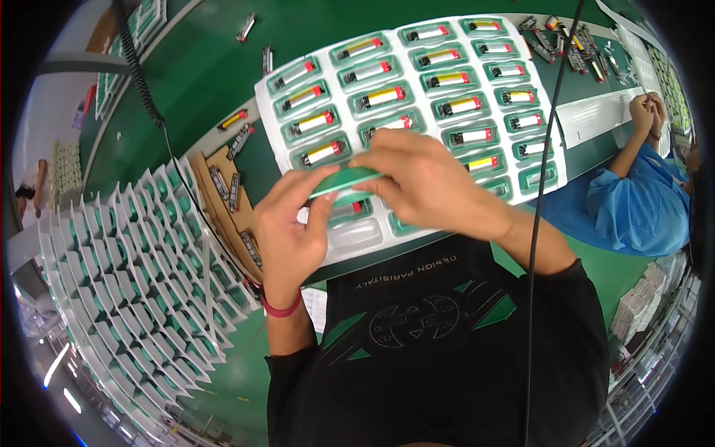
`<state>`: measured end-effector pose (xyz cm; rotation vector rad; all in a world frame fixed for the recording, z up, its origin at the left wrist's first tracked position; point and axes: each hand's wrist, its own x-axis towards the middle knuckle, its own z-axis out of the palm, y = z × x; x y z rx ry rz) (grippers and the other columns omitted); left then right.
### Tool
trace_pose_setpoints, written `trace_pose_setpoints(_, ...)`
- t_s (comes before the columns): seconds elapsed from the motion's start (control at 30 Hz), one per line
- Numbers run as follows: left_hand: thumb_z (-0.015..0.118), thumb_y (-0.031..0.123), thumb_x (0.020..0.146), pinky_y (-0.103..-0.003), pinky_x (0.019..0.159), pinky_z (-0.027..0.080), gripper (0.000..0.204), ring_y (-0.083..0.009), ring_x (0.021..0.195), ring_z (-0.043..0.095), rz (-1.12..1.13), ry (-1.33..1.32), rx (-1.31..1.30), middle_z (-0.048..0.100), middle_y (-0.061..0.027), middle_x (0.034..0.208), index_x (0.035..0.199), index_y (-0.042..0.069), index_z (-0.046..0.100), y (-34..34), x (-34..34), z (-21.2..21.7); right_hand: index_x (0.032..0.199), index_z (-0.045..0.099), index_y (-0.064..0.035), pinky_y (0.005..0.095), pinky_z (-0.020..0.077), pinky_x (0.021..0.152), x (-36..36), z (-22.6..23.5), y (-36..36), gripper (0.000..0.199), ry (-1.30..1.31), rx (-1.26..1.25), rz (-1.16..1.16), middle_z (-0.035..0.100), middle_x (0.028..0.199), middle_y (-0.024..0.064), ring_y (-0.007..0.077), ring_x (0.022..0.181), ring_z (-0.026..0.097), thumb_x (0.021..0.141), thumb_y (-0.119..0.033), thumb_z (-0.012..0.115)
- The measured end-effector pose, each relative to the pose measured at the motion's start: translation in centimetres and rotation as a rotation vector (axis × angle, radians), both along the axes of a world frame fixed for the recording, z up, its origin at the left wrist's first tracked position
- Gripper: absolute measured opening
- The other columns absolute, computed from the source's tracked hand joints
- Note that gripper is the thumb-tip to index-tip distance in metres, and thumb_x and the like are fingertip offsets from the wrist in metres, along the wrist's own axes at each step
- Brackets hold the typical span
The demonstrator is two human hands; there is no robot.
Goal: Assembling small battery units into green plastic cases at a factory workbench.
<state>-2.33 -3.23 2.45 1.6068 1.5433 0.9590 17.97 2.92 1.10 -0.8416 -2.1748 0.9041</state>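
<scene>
Between my two hands is a curved green plastic shell (344, 179), held just above the near part of a white tray (266, 112). My left hand (292, 223) pinches its left end between thumb and fingers. On the other end, my right hand (424, 179) closes its thumb and fingertips. The tray has rows of green shells, most with a small red-tipped cylinder (459, 106) in silver or yellow lying inside. One bare tray pocket (354, 237) shows below my hands. My hands hide some pockets, and I cannot tell whether the held shell contains anything.
At left stand stacked white trays (134, 298) with green pieces. A cardboard box (217, 160) holds several cylinders. More loose cylinders (577, 45) lie at the back right. A black cable (550, 127) hangs across the right side. A person in blue (640, 201) works at right.
</scene>
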Motion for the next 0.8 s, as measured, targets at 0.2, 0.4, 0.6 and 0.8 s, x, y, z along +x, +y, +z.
trace_pose_setpoints(0.2,0.066,0.005,0.088,-0.023,0.063,0.048,0.028,-0.0126,0.075,0.061,0.008,-0.157,-0.167,0.069,-0.01,0.101,0.115,-0.001,0.068,-2.2,-4.7,1.1,0.094,0.069,-0.0016,0.0376,0.0521,0.067,0.6,-2.5,-3.6,0.021,-0.111,-0.042,0.162,0.064,0.09,0.0104,0.0268,0.079,0.063,0.078,-0.011,0.076)
trace_pose_setpoints(0.4,0.064,0.013,0.093,-0.021,0.06,0.048,0.025,-0.0084,0.071,0.06,0.466,-0.102,-0.012,0.07,-0.008,0.093,0.112,-0.003,0.068,5.0,-8.7,1.7,0.087,0.069,-0.005,0.0324,0.0428,0.065,-1.3,-4.5,-4.7,0.023,-0.097,0.308,0.15,0.053,0.088,0.0045,0.021,0.078,0.05,0.065,-0.012,0.071)
trace_pose_setpoints(0.6,0.067,0.026,0.086,-0.039,0.08,0.053,0.028,-0.0316,0.089,0.07,0.339,0.657,0.079,0.074,-0.0112,0.097,0.107,0.007,0.071,17.4,-11.5,-3.0,0.067,0.064,-0.008,0.0296,0.0405,0.073,-2.0,-4.0,-5.2,0.01,-0.271,0.444,0.182,0.056,0.079,0.0024,0.0192,0.085,0.052,0.07,-0.017,0.062)
trace_pose_setpoints(0.8,0.066,0.023,0.087,-0.045,0.09,0.051,0.039,-0.0376,0.103,0.065,0.339,0.846,0.071,0.069,-0.0199,0.111,0.122,0.006,0.064,27.6,-15.1,-8.4,0.067,0.066,-0.0091,0.0282,0.04,0.072,-2.0,-4.0,-5.2,0.011,-0.273,0.444,0.237,0.057,0.077,0.0008,0.0174,0.085,0.052,0.071,-0.018,0.063)
